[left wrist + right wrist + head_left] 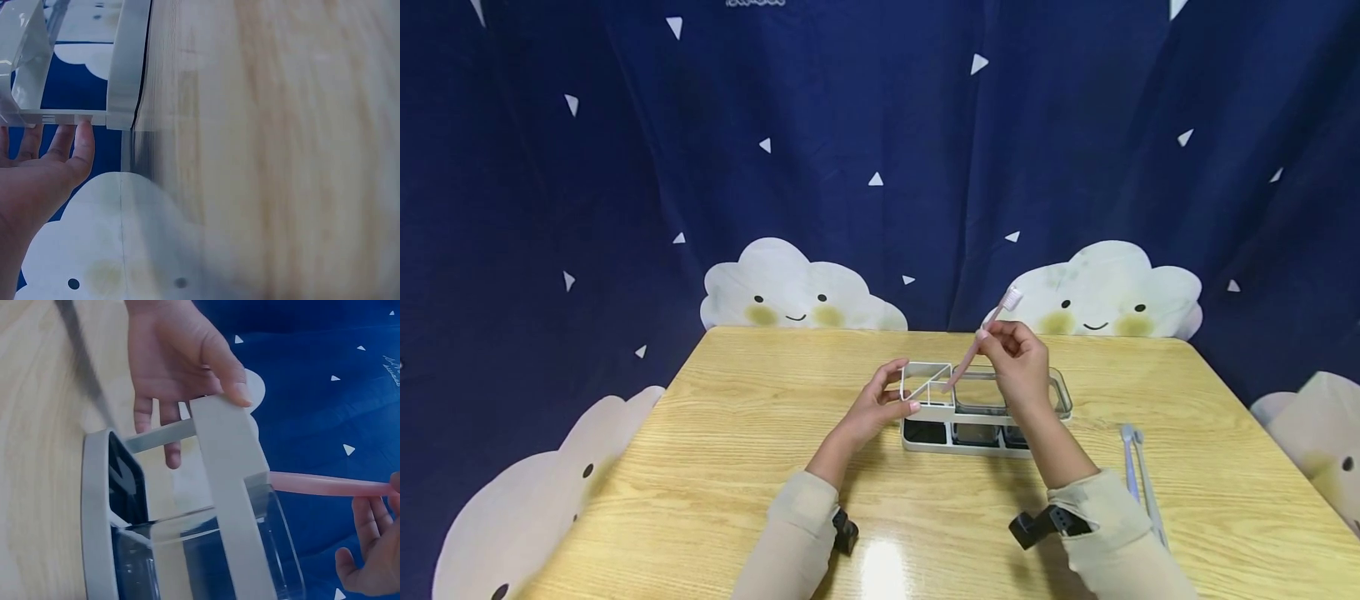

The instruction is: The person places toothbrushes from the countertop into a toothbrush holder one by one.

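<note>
A white toothbrush holder [934,412] with a divided upper rack and a dark-welled base stands on the table. My left hand [877,403] grips its left end, thumb at the front corner and fingers at the side. In my right hand [1021,360], thumb and fingers pinch a pink toothbrush [968,357]. The brush is tilted, bristles up, its handle's lower end at a small compartment of the rack. From the right wrist view, the pink handle [325,484] meets the rack's edge; how deep it sits is hidden. Clear cups [181,550] occupy the holder's other part.
To the right of the holder, a blue toothbrush [1130,462] and a grey toothbrush [1148,483] lie side by side on the wooden table [737,467]. A dark blue curtain [820,108] with white clouds and triangles hangs behind the table.
</note>
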`<state>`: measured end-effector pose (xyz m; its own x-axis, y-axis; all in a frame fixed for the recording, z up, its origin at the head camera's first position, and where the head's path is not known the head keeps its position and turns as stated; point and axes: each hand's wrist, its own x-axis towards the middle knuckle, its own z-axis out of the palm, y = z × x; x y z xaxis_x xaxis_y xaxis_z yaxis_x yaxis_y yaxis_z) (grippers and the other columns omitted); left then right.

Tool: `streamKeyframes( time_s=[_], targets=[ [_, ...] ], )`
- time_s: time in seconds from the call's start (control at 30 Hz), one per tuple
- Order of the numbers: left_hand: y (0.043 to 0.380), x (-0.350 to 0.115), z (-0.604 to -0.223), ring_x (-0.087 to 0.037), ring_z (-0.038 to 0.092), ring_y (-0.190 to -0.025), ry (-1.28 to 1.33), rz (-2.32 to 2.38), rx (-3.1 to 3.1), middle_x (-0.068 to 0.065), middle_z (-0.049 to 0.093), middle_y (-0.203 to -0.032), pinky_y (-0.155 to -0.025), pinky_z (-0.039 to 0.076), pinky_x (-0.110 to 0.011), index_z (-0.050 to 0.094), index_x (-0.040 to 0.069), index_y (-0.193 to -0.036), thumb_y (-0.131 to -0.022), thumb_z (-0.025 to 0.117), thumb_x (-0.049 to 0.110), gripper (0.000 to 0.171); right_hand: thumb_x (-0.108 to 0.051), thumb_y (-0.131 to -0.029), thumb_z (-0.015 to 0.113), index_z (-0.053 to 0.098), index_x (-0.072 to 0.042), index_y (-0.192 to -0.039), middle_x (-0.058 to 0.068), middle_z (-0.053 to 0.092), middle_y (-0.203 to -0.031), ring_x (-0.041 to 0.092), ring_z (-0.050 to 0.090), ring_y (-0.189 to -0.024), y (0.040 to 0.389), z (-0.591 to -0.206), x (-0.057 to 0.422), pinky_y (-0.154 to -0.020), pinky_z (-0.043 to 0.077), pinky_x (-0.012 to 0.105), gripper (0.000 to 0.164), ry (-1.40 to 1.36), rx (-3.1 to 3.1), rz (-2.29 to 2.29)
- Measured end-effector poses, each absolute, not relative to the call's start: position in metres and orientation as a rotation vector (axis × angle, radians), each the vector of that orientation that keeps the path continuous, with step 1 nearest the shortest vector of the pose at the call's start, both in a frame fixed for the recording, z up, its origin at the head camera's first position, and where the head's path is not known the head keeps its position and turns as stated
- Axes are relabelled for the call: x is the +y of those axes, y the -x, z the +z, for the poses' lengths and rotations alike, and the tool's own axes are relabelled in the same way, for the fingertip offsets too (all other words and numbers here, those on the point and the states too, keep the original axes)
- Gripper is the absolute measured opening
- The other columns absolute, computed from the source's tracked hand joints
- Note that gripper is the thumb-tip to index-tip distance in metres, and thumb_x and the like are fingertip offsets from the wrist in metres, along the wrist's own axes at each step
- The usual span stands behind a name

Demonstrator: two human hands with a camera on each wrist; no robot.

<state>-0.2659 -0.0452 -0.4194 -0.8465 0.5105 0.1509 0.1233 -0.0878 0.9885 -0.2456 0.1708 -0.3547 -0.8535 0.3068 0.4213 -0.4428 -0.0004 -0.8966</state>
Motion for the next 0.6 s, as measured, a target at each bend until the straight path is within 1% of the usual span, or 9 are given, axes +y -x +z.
streamKeyframes(
  time_s=[0.1,0.23,0.33,0.5,0.6],
  targets=[
    [0.266,-0.045,-0.420,-0.041,0.039,-0.118,-0.692,2.015,1.908,-0.022,0.030,-0.140,-0.084,0.044,-0.032,0.026,0.006,-0.145,-0.083,0.065,0.003,0.073,-0.001,-0.085,0.065,0.059,0.007,-0.093,0.001,0.061,-0.071,0.013,0.061,-0.064,0.246,-0.360,0.169,-0.058,0.048,0.020,0.014,-0.144,-1.797,1.884],
    [0.266,-0.046,-0.420,-0.041,0.039,-0.118,-0.688,2.013,1.908,-0.022,0.031,-0.140,-0.083,0.045,-0.032,0.028,0.009,-0.144,-0.083,0.064,0.003,0.071,0.000,-0.085,0.065,0.059,0.010,-0.095,0.002,0.060,-0.073,0.011,0.059,-0.066,0.245,-0.368,0.165,-0.057,0.046,0.019,0.016,-0.152,-1.847,1.875],
    [0.267,-0.046,-0.421,-0.041,0.039,-0.118,-0.684,2.014,1.904,-0.022,0.031,-0.140,-0.082,0.045,-0.032,0.029,0.010,-0.144,-0.083,0.064,0.002,0.071,-0.002,-0.085,0.065,0.059,0.010,-0.095,0.004,0.060,-0.077,0.012,0.057,-0.070,0.244,-0.372,0.162,-0.059,0.045,0.019,0.017,-0.144,-1.913,1.856],
    [0.268,-0.046,-0.422,-0.041,0.039,-0.118,-0.677,2.025,1.893,-0.021,0.031,-0.140,-0.083,0.045,-0.033,0.027,0.008,-0.144,-0.083,0.065,0.003,0.072,-0.007,-0.086,0.066,0.060,0.007,-0.096,0.009,0.061,-0.085,0.014,0.056,-0.078,0.243,-0.376,0.160,-0.065,0.045,0.020,0.018,-0.111,-2.034,1.813],
    [0.267,-0.045,-0.422,-0.041,0.039,-0.118,-0.671,2.028,1.890,-0.021,0.031,-0.139,-0.083,0.045,-0.034,0.028,0.009,-0.144,-0.083,0.065,0.004,0.071,-0.010,-0.086,0.066,0.061,0.006,-0.097,0.012,0.061,-0.088,0.014,0.056,-0.079,0.244,-0.377,0.159,-0.066,0.044,0.020,0.020,-0.094,-2.097,1.787]
  ],
)
